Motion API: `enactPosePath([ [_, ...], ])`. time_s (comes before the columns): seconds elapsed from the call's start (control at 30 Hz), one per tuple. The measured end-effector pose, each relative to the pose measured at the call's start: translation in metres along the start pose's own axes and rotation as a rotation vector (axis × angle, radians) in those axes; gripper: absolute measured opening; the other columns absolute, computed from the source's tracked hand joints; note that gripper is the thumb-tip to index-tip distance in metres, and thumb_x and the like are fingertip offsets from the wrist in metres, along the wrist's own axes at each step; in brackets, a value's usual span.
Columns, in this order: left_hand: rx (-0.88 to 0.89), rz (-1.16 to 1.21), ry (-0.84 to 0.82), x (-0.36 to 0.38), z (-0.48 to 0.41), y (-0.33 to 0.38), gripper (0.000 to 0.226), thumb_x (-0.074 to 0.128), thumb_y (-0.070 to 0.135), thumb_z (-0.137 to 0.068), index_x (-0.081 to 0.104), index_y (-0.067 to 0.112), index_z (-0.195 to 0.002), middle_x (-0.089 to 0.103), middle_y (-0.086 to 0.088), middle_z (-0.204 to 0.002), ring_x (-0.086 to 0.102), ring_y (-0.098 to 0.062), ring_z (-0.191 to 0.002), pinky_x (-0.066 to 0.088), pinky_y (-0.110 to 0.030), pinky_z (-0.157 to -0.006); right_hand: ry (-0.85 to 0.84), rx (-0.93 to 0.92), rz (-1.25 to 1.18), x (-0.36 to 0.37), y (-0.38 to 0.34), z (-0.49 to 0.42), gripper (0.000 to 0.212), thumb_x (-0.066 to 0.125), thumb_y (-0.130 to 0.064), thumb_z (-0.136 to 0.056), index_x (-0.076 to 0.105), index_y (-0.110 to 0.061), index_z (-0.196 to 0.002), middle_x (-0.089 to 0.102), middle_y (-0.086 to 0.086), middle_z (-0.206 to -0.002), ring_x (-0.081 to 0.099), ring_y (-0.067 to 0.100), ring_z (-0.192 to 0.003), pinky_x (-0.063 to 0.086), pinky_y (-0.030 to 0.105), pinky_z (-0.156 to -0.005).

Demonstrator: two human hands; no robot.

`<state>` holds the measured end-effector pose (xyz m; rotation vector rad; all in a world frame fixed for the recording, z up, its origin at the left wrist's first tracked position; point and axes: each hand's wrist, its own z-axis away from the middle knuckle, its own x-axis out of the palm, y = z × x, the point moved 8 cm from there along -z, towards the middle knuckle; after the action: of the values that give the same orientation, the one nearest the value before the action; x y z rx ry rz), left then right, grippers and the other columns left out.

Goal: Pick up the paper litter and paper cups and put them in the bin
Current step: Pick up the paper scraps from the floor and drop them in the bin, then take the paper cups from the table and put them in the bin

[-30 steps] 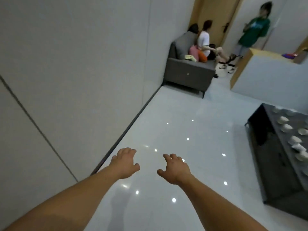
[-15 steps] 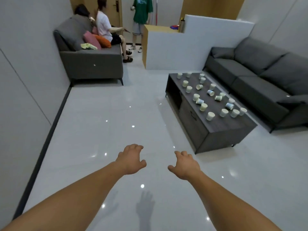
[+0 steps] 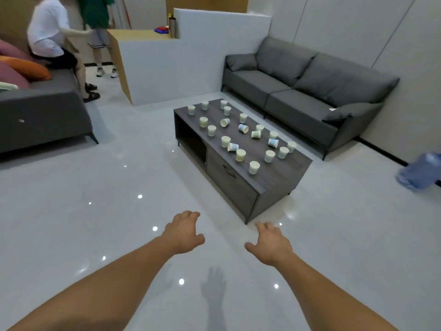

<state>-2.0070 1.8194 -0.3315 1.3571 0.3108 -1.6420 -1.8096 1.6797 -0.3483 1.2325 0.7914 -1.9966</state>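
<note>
Coffee table (image 3: 280, 179) is being neared; left hand (image 3: 183, 232), right hand (image 3: 270, 244) being held spread, empty; near-edge paper cup (image 3: 254, 167) advised first.

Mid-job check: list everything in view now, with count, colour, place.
paper cups: about twenty, white or pale, on the coffee table, five tipped over
coffee table: one, dark grey, centre of room
right sofa: one, grey, along right wall
left sofa: one, grey, left edge
cushions: pink and orange, on left sofa
partition: one, white, behind the table
blue container: one, blurred, right edge
seated person: one, white top, on left sofa
standing person: one, green top, back left
floor: white, glossy
left hand: one, empty, over the floor
right hand: one, empty, over the floor
</note>
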Motion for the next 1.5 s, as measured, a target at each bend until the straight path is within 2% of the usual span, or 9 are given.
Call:
enactPosePath([
  [0.23, 0.146, -0.027, -0.115, 0.008, -0.136, 0.078, 0.075, 0.056, 0.04, -0.087, 0.021, 0.019, -0.15, 0.025, -0.003, -0.155, 0.028, -0.024, -0.139, 0.034, -0.039, -0.109, -0.038, 0.13, -0.053, -0.017, 0.077, -0.093, 0.077, 0.05, -0.055, -0.09, 0.02, -0.022, -0.153, 0.031, 0.003, -0.15, 0.036, 0.025, -0.132, 0.043, 0.039, -0.1],
  [0.53, 0.112, 0.099, -0.116, -0.013, -0.296, 0.149, 0.074, 0.059, 0.037, -0.088, 0.023, 0.02, -0.15, 0.028, -0.002, -0.154, 0.032, -0.022, -0.137, 0.035, -0.037, -0.11, -0.086, 0.127, -0.006, -0.078, 0.147, -0.25, 0.077, 0.052, -0.054, -0.088, 0.022, -0.022, -0.152, 0.034, 0.003, -0.147, 0.037, 0.025, -0.131, 0.043, 0.04, -0.098],
  [0.73, 0.065, 0.124, -0.152, -0.017, -0.382, 0.128, 0.075, 0.059, 0.039, -0.088, 0.022, 0.018, -0.151, 0.028, -0.004, -0.153, 0.033, -0.024, -0.136, 0.035, -0.036, -0.109, -0.14, 0.095, 0.007, -0.091, 0.135, -0.359, 0.07, 0.054, -0.053, -0.087, 0.029, -0.023, -0.145, 0.038, 0.004, -0.142, 0.04, 0.026, -0.127, 0.044, 0.04, -0.096],
  [0.87, 0.074, 0.135, -0.205, -0.016, -0.456, 0.107, 0.077, 0.059, 0.041, -0.088, 0.021, 0.018, -0.151, 0.027, -0.005, -0.154, 0.031, -0.023, -0.137, 0.033, -0.036, -0.11, -0.175, 0.102, 0.008, -0.086, 0.122, -0.435, 0.071, 0.054, -0.054, -0.089, 0.027, -0.023, -0.147, 0.035, 0.005, -0.144, 0.036, 0.026, -0.13, 0.043, 0.04, -0.099],
  [1.2, 0.154, 0.143, -0.381, 0.011, -0.636, 0.075, 0.079, 0.059, 0.044, -0.083, 0.023, 0.022, -0.15, 0.031, 0.0, -0.15, 0.033, -0.018, -0.134, 0.032, -0.028, -0.107, -0.215, 0.277, -0.102, -0.055, 0.117, -0.609, 0.068, 0.057, -0.048, -0.084, 0.031, -0.026, -0.144, 0.038, 0.001, -0.136, 0.041, 0.026, -0.125, 0.042, 0.038, -0.099],
  [1.33, 0.154, 0.172, -0.431, 0.051, -0.698, 0.071, 0.077, 0.06, 0.039, -0.083, 0.024, 0.024, -0.149, 0.033, 0.001, -0.148, 0.034, -0.018, -0.132, 0.034, -0.028, -0.106, -0.19, 0.252, -0.081, -0.026, 0.124, -0.675, 0.075, 0.062, -0.042, -0.083, 0.024, -0.028, -0.147, 0.029, 0.002, -0.146, 0.04, 0.03, -0.123, 0.047, 0.04, -0.09],
  [1.43, 0.147, 0.217, -0.431, 0.083, -0.733, 0.07, 0.07, 0.061, 0.034, -0.083, 0.03, 0.025, -0.145, 0.041, 0.002, -0.138, 0.039, -0.018, -0.126, 0.039, -0.027, -0.1, -0.215, 0.233, -0.044, 0.005, 0.134, -0.713, 0.088, 0.067, -0.042, -0.081, 0.014, -0.034, -0.15, 0.013, 0.002, -0.156, 0.036, 0.034, -0.129, 0.048, 0.043, -0.092],
  [1.5, 0.132, 0.239, -0.424, 0.101, -0.748, 0.07, 0.073, 0.061, 0.035, -0.083, 0.028, 0.025, -0.146, 0.04, 0.003, -0.141, 0.038, -0.018, -0.128, 0.037, -0.028, -0.102, -0.238, 0.224, -0.027, 0.024, 0.14, -0.728, 0.089, 0.069, -0.04, -0.08, 0.013, -0.035, -0.149, 0.01, 0.002, -0.157, 0.036, 0.035, -0.129, 0.049, 0.043, -0.092],
])
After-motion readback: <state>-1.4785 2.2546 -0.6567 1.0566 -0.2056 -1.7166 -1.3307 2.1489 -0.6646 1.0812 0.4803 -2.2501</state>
